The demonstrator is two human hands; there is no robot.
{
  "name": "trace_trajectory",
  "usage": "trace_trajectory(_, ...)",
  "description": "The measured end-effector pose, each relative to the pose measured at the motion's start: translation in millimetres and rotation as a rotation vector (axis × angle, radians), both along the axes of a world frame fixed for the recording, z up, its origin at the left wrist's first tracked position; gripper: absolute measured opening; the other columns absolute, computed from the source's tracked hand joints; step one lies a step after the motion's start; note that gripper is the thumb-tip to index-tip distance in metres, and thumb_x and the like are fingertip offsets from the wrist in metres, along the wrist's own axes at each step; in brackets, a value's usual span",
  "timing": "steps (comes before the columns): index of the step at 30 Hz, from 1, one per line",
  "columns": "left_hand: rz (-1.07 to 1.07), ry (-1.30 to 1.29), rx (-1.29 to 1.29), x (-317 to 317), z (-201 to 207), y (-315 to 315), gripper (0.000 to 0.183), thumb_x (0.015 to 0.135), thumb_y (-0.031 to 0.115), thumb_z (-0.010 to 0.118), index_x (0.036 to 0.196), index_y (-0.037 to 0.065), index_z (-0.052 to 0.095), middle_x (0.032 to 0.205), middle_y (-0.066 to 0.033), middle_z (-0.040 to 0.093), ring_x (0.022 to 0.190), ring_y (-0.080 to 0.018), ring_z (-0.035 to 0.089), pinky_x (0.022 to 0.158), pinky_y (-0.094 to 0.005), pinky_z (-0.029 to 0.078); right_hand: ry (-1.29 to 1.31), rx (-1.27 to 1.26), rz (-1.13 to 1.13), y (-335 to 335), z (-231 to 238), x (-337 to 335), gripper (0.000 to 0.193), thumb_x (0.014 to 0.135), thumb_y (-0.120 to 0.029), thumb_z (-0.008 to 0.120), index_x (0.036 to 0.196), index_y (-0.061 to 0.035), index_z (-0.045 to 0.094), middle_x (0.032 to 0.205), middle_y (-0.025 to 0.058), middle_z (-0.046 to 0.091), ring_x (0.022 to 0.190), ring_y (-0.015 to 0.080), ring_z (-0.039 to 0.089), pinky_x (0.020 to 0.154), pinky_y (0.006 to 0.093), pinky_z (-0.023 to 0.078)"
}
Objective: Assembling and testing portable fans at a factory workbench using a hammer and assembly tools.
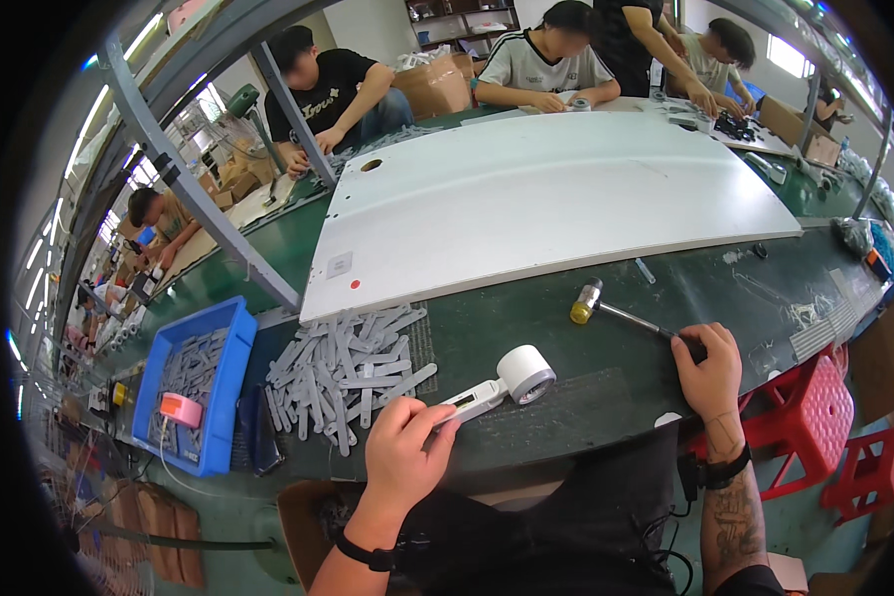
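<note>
My left hand (408,452) is closed around the handle of a white handheld fan (524,374). The fan's round head points away to the right, and a dark slot shows in its handle. On the right, my right hand (707,368) grips the dark handle of a small mallet (630,317). The mallet's yellow-tipped head lies out to the left, over the green table. Just beyond my left hand is a loose heap of flat grey plastic strips (340,363). Fan and mallet are apart from each other.
A blue bin (236,370) with more grey strips and a pink object (181,409) stands left. A large white board (566,199) spans the table's far side. A metal post (209,204) rises left. Red stools (810,422) stand right. Several people work opposite.
</note>
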State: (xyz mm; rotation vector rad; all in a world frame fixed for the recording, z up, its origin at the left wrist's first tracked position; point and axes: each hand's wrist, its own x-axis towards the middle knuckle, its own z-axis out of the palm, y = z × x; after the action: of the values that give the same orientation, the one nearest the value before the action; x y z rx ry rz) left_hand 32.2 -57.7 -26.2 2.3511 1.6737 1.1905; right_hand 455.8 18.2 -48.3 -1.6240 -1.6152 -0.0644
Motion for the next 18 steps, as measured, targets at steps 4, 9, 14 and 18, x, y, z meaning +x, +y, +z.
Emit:
trace_trajectory(4, 0.062, -0.023, 0.003, 7.5, -0.4, -0.9, 0.022, 0.086, 0.013, 0.092, 0.104, 0.006, 0.080, 0.093, -0.0072, 0.064, 0.083, -0.0277, 0.065, 0.071, -0.0394, 0.051, 0.005, 0.016, 0.005, 1.1, -2.9, -1.1, 0.016, 0.090, -0.019, 0.083, 0.097, -0.0055, 0.079, 0.093, 0.0110, 0.071, 0.095, 0.0355, 0.069, 0.090, 0.0450, 0.054)
trace_trajectory(9, 0.060, 0.110, -0.038, 5.3, 10.5, 3.5, 0.022, 0.088, 0.016, 0.090, 0.104, 0.006, 0.081, 0.090, -0.0052, 0.069, 0.084, -0.0259, 0.068, 0.071, -0.0384, 0.054, 0.009, 0.003, -0.002, 0.6, -2.7, -0.9, 0.016, 0.090, -0.019, 0.083, 0.096, -0.0054, 0.079, 0.093, 0.0109, 0.070, 0.094, 0.0355, 0.068, 0.089, 0.0454, 0.054)
trace_trajectory(14, 0.070, -0.381, -0.257, -25.9, 26.2, 16.2, 0.015, 0.100, 0.015, 0.083, 0.108, 0.002, 0.081, 0.082, -0.0043, 0.076, 0.073, -0.0095, 0.067, 0.067, -0.0278, 0.051, 0.003, 0.019, 0.004, -0.4, -1.2, 1.8, 0.016, 0.090, -0.019, 0.084, 0.096, -0.0052, 0.079, 0.093, 0.0112, 0.070, 0.094, 0.0355, 0.068, 0.089, 0.0454, 0.054)
trace_trajectory(18, 0.201, -0.046, -0.469, -43.5, 37.8, 45.1, 0.016, 0.099, 0.022, 0.083, 0.108, 0.009, 0.084, 0.076, -0.0067, 0.076, 0.069, -0.0215, 0.072, 0.064, -0.0354, 0.053, 0.015, 0.009, -0.007, -2.0, -4.0, 2.3, 0.016, 0.089, -0.019, 0.084, 0.096, -0.0049, 0.078, 0.093, 0.0114, 0.070, 0.094, 0.0354, 0.068, 0.088, 0.0455, 0.054)
